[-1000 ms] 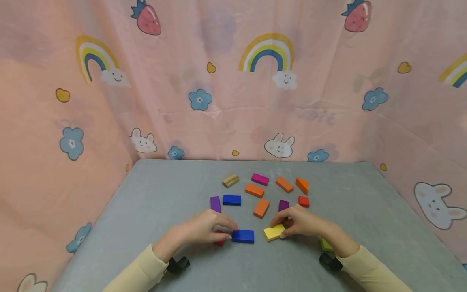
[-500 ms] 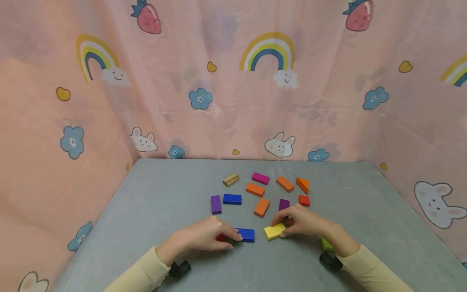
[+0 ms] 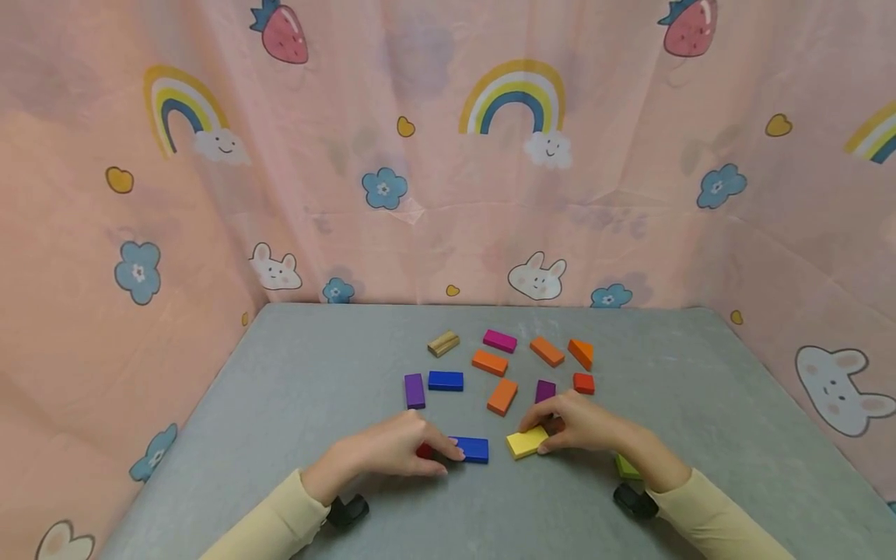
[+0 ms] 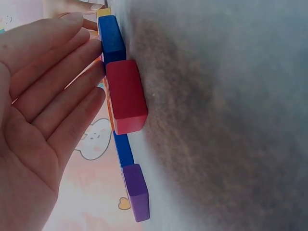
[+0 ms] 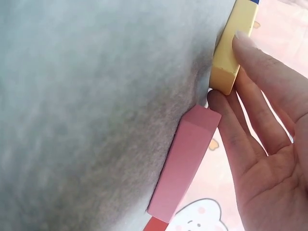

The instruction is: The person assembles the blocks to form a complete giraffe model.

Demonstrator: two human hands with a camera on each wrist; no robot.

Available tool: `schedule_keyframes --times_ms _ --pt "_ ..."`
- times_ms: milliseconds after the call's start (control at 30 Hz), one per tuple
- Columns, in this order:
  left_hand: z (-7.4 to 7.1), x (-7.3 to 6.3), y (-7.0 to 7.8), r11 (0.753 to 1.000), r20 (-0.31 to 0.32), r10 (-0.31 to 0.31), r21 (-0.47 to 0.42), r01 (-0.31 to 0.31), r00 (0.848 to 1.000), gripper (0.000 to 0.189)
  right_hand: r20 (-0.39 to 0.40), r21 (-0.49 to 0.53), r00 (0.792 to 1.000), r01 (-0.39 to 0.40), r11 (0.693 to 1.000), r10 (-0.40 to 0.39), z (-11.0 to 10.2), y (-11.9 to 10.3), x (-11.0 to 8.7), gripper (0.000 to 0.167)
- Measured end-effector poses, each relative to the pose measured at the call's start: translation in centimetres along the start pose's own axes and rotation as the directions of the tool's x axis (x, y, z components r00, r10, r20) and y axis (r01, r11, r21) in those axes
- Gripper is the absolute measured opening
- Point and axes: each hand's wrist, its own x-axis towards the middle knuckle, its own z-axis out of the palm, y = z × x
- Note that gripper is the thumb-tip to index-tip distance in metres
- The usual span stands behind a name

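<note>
My left hand [image 3: 392, 447] reaches over a red block [image 4: 126, 96], which it mostly covers in the head view. Its fingers are fairly straight, and a fingertip rests on the left part of a blue block [image 3: 472, 449]. Just right of that block, my right hand [image 3: 581, 424] pinches a yellow block [image 3: 525, 442] between thumb and fingers; the block lies flat on the table. The right wrist view shows the thumb on one face of this yellow block [image 5: 233, 48]. Beyond the right fingers lies a purple block [image 3: 545, 390], which looks pink in the right wrist view.
On the grey table [image 3: 315, 365], farther back, lie a violet block [image 3: 414, 391], another blue block [image 3: 446, 381], a wooden block [image 3: 443, 344], a magenta block [image 3: 500, 341], several orange blocks [image 3: 502, 397] and a red one [image 3: 583, 383]. A green block [image 3: 626, 467] is partly behind the right wrist.
My left hand has moved slightly right and lower, its fingertip now over the blue block's left part, and the violet block is fully uncovered. The right hand and yellow block stay put.
</note>
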Motion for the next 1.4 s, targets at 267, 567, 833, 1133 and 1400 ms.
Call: schedule_keyframes --times_ms 267,567,833,1133,1400 --pt "0.0 0.0 -0.2 1.0 -0.006 0.007 -0.001 -0.007 1.0 0.029 -0.043 -0.057 0.999 0.005 0.998 -0.007 -0.2 -0.4 0.0 0.028" --pt "0.0 -0.2 -0.4 1.0 -0.009 0.004 -0.003 -0.004 1.0 0.029 -0.099 -0.037 0.995 0.022 0.999 -0.025 0.0 -2.0 2.0 0.029" --pt "0.1 -0.1 -0.4 1.0 -0.004 0.006 0.001 -0.006 1.0 0.029 -0.107 -0.015 0.994 0.032 0.999 -0.033 0.8 -2.5 3.9 0.029" --pt "0.1 -0.2 -0.4 1.0 -0.002 0.009 0.0 -0.009 1.0 0.029 -0.082 -0.023 0.994 0.071 0.997 -0.072 1.6 -3.1 5.7 0.03" --pt "0.1 -0.1 -0.3 1.0 -0.003 0.004 -0.014 -0.004 1.0 0.029 -0.076 -0.061 0.993 0.086 0.994 -0.091 2.0 -3.4 6.9 0.029"
